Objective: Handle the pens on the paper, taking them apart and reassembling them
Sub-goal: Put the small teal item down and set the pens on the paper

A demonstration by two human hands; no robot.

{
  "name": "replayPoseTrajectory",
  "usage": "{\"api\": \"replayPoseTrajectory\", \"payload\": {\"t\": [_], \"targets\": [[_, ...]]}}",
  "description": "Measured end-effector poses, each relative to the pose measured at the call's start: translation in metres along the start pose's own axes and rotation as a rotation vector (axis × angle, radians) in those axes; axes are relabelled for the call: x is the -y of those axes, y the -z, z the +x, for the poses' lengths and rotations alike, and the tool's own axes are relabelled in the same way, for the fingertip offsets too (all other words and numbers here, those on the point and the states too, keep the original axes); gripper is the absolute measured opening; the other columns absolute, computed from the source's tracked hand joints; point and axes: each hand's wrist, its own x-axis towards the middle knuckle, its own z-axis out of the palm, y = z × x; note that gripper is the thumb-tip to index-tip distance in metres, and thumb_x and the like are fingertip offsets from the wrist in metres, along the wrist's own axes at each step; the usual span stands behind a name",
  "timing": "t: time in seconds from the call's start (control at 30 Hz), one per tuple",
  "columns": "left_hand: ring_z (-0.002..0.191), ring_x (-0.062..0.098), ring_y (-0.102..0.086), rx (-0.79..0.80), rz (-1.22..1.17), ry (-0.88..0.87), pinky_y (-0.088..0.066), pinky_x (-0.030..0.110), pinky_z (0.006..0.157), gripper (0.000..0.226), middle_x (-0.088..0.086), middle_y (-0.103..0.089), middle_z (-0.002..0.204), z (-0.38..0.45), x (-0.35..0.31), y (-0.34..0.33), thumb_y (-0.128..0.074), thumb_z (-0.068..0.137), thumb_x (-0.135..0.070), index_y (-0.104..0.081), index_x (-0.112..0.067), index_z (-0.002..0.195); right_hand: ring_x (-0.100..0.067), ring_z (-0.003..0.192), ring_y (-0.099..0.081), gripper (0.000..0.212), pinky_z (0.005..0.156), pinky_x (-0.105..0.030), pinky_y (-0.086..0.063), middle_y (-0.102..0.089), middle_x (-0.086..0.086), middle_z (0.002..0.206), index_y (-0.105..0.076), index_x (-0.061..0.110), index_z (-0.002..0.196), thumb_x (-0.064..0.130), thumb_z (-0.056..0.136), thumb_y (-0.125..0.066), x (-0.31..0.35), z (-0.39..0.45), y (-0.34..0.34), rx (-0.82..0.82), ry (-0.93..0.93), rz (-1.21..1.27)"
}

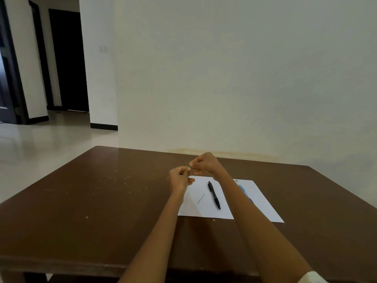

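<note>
A white sheet of paper lies on the brown table. On it rests a black pen, lying lengthwise, and a thin refill to its left. A blue pen lies further right, partly hidden by my right forearm. Both hands are raised above the paper's far left corner. My left hand and my right hand meet at the fingertips, pinching a small pen part between them. What the part is I cannot tell.
The brown table has a worn, speckled top, and its far edge stands against a pale wall. A tiled floor and dark doorways lie to the left. A tiny piece sits near the paper's far edge.
</note>
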Motion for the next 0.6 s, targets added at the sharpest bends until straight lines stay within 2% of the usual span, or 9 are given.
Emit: {"api": "replayPoseTrajectory", "payload": {"t": [0.17, 0.3, 0.37, 0.43, 0.47, 0.5, 0.53, 0.6], "targets": [[0.065, 0.019, -0.069, 0.003, -0.04, 0.054, -0.057, 0.023, 0.057, 0.013, 0.009, -0.069, 0.081, 0.0, 0.002, 0.001, -0.06, 0.09, -0.012, -0.069, -0.005, 0.095, -0.025, 0.081, -0.065, 0.024, 0.08, -0.031, -0.058, -0.069, -0.025, 0.101, -0.066, -0.009, 0.109, 0.005, 0.091, -0.061, -0.006, -0.003, -0.004, 0.017, -0.032, -0.015], [0.074, 0.021, -0.069, 0.055, -0.05, 0.068, -0.058, 0.028, 0.066, 0.014, 0.009, -0.07, 0.084, 0.0, 0.002, 0.004, -0.061, 0.089, -0.014, -0.069, -0.005, 0.096, -0.018, 0.074, -0.065, 0.027, 0.077, -0.028, -0.056, -0.067, -0.022, 0.098, -0.064, -0.01, 0.112, 0.006, 0.09, -0.062, -0.016, -0.007, -0.004, 0.003, -0.058, 0.137], [0.065, 0.015, -0.063, 0.061, -0.025, 0.056, -0.051, 0.022, 0.058, 0.013, 0.002, -0.065, 0.072, 0.002, 0.001, 0.004, -0.059, 0.09, -0.015, -0.069, -0.01, 0.084, -0.017, 0.072, -0.064, 0.027, 0.075, -0.026, -0.055, -0.066, -0.019, 0.093, -0.063, -0.012, 0.112, 0.003, 0.089, -0.062, -0.02, -0.007, -0.005, -0.018, -0.085, 0.25], [0.057, 0.014, -0.048, 0.061, 0.078, 0.031, -0.041, 0.022, 0.053, 0.025, 0.0, -0.053, 0.06, 0.006, 0.002, 0.004, -0.056, 0.092, -0.019, -0.061, -0.014, 0.068, -0.016, 0.068, -0.061, 0.026, 0.07, -0.023, -0.055, -0.065, -0.015, 0.082, -0.062, -0.014, 0.111, -0.001, 0.088, -0.062, -0.022, -0.002, -0.007, -0.047, -0.143, 0.3], [0.061, 0.015, -0.046, 0.068, 0.163, 0.025, -0.042, 0.027, 0.059, 0.027, 0.0, -0.052, 0.063, 0.008, 0.004, 0.005, -0.054, 0.093, -0.02, -0.06, -0.014, 0.067, -0.016, 0.065, -0.059, 0.026, 0.068, -0.023, -0.054, -0.063, -0.014, 0.078, -0.063, -0.014, 0.11, -0.003, 0.087, -0.062, -0.023, 0.004, -0.009, -0.069, -0.18, 0.283], [0.068, 0.015, -0.049, 0.065, 0.282, 0.018, -0.045, 0.031, 0.072, 0.025, -0.001, -0.054, 0.069, 0.01, 0.007, 0.007, -0.052, 0.093, -0.021, -0.062, -0.016, 0.071, -0.016, 0.062, -0.058, 0.025, 0.067, -0.023, -0.054, -0.062, -0.014, 0.077, -0.063, -0.015, 0.109, -0.004, 0.086, -0.063, -0.023, 0.009, -0.012, -0.092, -0.217, 0.238], [0.076, 0.015, -0.051, 0.047, 0.409, 0.01, -0.042, 0.036, 0.086, 0.023, -0.003, -0.057, 0.076, 0.011, 0.009, 0.011, -0.051, 0.094, -0.021, -0.063, -0.018, 0.074, -0.016, 0.06, -0.056, 0.024, 0.067, -0.024, -0.054, -0.062, -0.016, 0.077, -0.064, -0.015, 0.107, -0.004, 0.085, -0.063, -0.025, 0.014, -0.015, -0.106, -0.249, 0.182], [0.084, 0.018, -0.055, 0.017, 0.594, -0.016, -0.031, 0.041, 0.098, 0.024, -0.002, -0.06, 0.081, 0.012, 0.015, 0.017, -0.049, 0.094, -0.021, -0.061, -0.02, 0.074, -0.017, 0.059, -0.057, 0.023, 0.074, -0.028, -0.056, -0.062, -0.019, 0.083, -0.065, -0.015, 0.104, -0.004, 0.084, -0.064, -0.029, 0.024, -0.023, -0.119, -0.294, 0.097]]}}
